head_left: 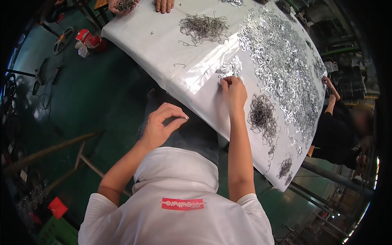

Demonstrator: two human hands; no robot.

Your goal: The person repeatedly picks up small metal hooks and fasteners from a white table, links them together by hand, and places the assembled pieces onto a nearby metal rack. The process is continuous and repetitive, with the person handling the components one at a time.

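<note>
My left hand (161, 124) is off the table edge, in front of my body. Its thumb and forefinger pinch a tiny shiny metal piece (187, 118), whose kind is too small to tell. Over the table, my right hand (235, 94) has its fingers drawn together at the near side of a small pile of bright, slim metal pieces (233, 64). What those fingertips hold, if anything, is hidden. Beside that hand, to the right, lies a pile of dark wire hooks (262, 115). A single wire hook (179, 65) rests further left on the white table cover (155, 53).
A broad heap of shiny S-shaped hooks (286, 69) covers the table's right part. Another dark hook pile (204, 27) lies far back. Another person's hand (164, 5) rests at the far edge; a person (343, 118) sits at right. A red container (92, 41) stands left.
</note>
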